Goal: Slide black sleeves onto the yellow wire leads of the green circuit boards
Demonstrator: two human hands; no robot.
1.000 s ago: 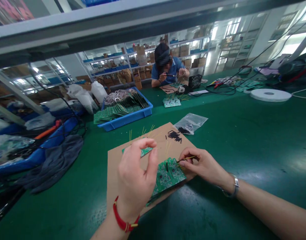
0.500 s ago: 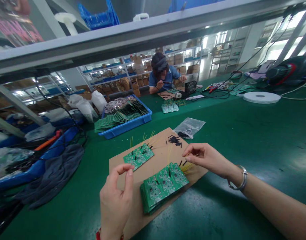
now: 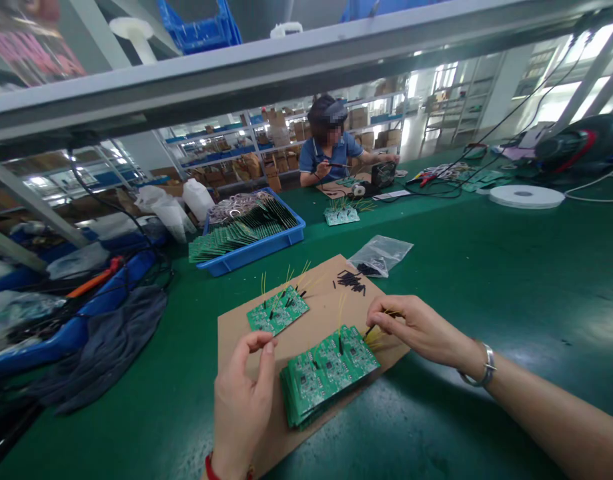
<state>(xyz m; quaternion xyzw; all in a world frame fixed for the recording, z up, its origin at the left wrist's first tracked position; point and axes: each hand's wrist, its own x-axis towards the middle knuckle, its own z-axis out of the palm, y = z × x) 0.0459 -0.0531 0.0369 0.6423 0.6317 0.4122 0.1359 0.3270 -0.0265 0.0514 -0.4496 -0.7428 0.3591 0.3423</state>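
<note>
A stack of green circuit boards [image 3: 331,373] lies on a brown cardboard sheet [image 3: 326,310]; yellow wires with black sleeves rise from it. My right hand [image 3: 406,323] pinches a black sleeve with yellow wire at the stack's right back corner. Left of the stack, my left hand [image 3: 249,387] has thumb and index finger pressed together; whatever they may hold is too small to make out. Behind it, a single green board [image 3: 277,310] bears several yellow wires and black sleeves. Loose black sleeves [image 3: 350,281] lie near the cardboard's back right edge.
A clear plastic bag [image 3: 381,253] with black pieces lies behind the cardboard. A blue tray [image 3: 256,250] holds many boards. Another wired board [image 3: 341,215] sits farther back, near a seated person [image 3: 326,150] holding a tool. A white reel [image 3: 526,196] is at the right.
My right hand has moved slightly down, closer to the stack's corner. My left hand has shifted right, its fingertips nearer the stack. The other person's hand has reached toward the black box.
</note>
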